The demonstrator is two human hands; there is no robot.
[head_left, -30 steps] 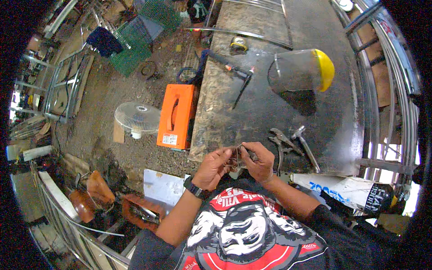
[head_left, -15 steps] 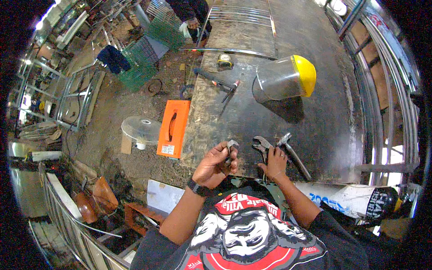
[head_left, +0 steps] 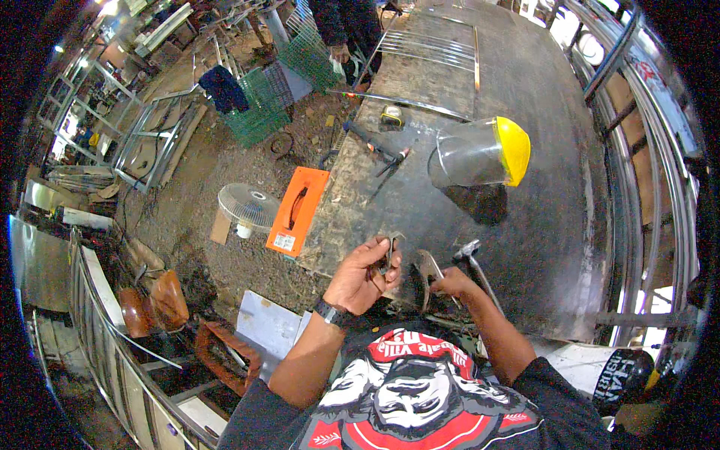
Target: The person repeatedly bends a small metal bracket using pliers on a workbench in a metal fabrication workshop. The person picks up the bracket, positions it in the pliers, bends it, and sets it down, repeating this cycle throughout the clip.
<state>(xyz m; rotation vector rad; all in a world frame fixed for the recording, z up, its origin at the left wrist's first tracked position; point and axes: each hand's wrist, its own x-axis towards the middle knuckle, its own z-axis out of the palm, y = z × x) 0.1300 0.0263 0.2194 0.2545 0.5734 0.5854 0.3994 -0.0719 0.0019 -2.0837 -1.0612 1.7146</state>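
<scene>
Dark steel makes up the big surface in front of you, and both of your hands are at its near edge. Your left hand is curled shut around a small metal piece, which stands almost straight up between your thumb and fingers, just above the plate. Your right hand lies close beside it, on your right, with its fingers wrapped over the handles of the pliers. The curved jaws of that tool point up and a little left, toward the small piece, so its long side runs from your right hand toward your left. The two hands are near each other but not touching. A hammer lies just past your right hand, with its head at the far end and its handle coming back toward you. Farther away, well apart from your hands, a clear face shield with a yellow band sits on the plate. An orange case and a white fan rest on the dirt floor to your left.
</scene>
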